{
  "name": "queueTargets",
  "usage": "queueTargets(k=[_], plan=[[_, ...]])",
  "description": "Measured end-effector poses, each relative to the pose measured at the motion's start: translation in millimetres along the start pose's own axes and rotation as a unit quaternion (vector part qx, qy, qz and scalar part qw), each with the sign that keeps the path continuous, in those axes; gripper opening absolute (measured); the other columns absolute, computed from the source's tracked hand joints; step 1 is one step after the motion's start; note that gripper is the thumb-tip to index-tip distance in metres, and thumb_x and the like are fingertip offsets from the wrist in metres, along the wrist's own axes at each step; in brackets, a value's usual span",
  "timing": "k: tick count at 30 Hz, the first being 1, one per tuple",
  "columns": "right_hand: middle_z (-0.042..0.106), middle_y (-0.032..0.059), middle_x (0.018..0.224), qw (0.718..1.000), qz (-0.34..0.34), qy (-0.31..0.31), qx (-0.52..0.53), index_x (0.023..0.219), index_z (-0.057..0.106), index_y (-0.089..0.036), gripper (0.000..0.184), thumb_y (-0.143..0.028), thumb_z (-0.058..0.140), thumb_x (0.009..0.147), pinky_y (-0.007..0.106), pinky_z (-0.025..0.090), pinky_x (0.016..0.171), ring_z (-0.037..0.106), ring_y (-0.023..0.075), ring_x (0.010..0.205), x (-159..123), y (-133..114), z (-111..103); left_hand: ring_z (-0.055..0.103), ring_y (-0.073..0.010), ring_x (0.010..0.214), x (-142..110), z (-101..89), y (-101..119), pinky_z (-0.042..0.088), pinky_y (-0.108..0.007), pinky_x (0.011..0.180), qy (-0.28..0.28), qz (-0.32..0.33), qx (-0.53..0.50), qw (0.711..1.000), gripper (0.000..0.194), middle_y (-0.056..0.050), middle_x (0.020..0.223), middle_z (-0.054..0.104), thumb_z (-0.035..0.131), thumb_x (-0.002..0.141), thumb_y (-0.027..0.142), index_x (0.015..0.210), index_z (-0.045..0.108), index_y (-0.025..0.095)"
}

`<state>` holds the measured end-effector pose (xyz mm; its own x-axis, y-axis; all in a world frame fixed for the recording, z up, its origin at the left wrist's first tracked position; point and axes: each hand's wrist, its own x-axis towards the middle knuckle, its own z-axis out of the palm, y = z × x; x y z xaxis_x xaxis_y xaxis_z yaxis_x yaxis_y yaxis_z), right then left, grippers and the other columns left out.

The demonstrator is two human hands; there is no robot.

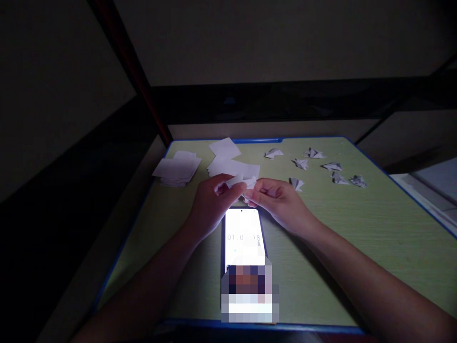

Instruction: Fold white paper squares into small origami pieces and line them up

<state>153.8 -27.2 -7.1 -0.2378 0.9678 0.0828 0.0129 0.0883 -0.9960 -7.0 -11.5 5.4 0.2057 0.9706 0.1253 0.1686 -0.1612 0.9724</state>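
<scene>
Between my two hands, just above the top end of a lit phone, is a small folded piece of white paper (234, 180). My left hand (210, 202) pinches its left side, thumb over the front. My right hand (280, 200) grips the right side with thumb and fingertips closed together. Part of the paper is hidden behind the fingers. The phone (243, 236) lies screen up below the hands, showing large digits. Right behind the hands, loose white sheets (226, 166) overlap on the table.
A stack of white paper (177, 169) lies at the back left. Several small folded paper shapes (314, 153) are scattered at the back right, one (296, 184) close to my right hand. The green table (357, 247) has a blue edge; pale flat items (435, 181) sit beyond its right side.
</scene>
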Motion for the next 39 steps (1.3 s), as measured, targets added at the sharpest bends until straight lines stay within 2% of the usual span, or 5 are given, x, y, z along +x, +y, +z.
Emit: queueTargets(k=[6,16,23,33,39], plan=[[0.057,-0.0007,0.065,1.0,0.016,-0.004,0.022,0.067,0.059,-0.018,0.031,-0.046,0.07,0.074,0.028,0.038,0.058,0.049,0.0113,0.061,0,-1,1,0.051,-0.0087,0.051,2,-3.0,-3,0.043,-0.021,0.051,0.022,0.009,-0.009,1.0,0.017,0.002,0.057,0.058,0.065,0.074,0.032,0.073,0.064,0.015],[0.052,-0.0023,0.063,1.0,0.001,0.003,-0.002,0.07,0.057,-0.018,0.027,-0.043,0.067,0.078,0.028,0.036,0.056,0.045,0.0109,0.058,-1,2,1,0.056,-0.0098,0.057,1,1.6,1,0.045,-0.021,0.051,-0.001,-0.012,-0.047,0.999,0.017,-0.001,0.066,0.062,0.065,0.07,0.029,0.077,0.063,0.014],[0.052,-0.0015,0.065,0.999,-0.014,0.005,-0.046,0.071,0.056,-0.017,0.026,-0.039,0.064,0.081,0.028,0.033,0.056,0.044,0.0109,0.059,-2,1,1,0.052,-0.0087,0.05,1,-0.3,1,0.041,-0.02,0.047,-0.008,-0.03,-0.011,0.999,0.017,0.002,0.054,0.056,0.062,0.072,0.029,0.065,0.06,0.014],[0.055,-0.0022,0.06,0.997,0.0,0.033,0.066,0.072,0.061,-0.017,0.026,-0.041,0.072,0.074,0.027,0.036,0.056,0.048,0.0108,0.056,2,1,0,0.054,-0.0103,0.052,-3,0.6,-5,0.039,-0.022,0.047,-0.05,0.038,0.087,0.994,0.017,0.001,0.055,0.057,0.058,0.078,0.03,0.07,0.061,0.015],[0.06,-0.0004,0.063,0.993,-0.005,0.039,0.109,0.072,0.066,-0.018,0.019,-0.036,0.071,0.077,0.028,0.037,0.059,0.05,0.0115,0.059,2,7,-3,0.054,-0.0106,0.051,-3,1.3,0,0.039,-0.022,0.047,-0.026,0.038,0.083,0.996,0.018,0.001,0.055,0.058,0.058,0.076,0.03,0.067,0.06,0.014]])
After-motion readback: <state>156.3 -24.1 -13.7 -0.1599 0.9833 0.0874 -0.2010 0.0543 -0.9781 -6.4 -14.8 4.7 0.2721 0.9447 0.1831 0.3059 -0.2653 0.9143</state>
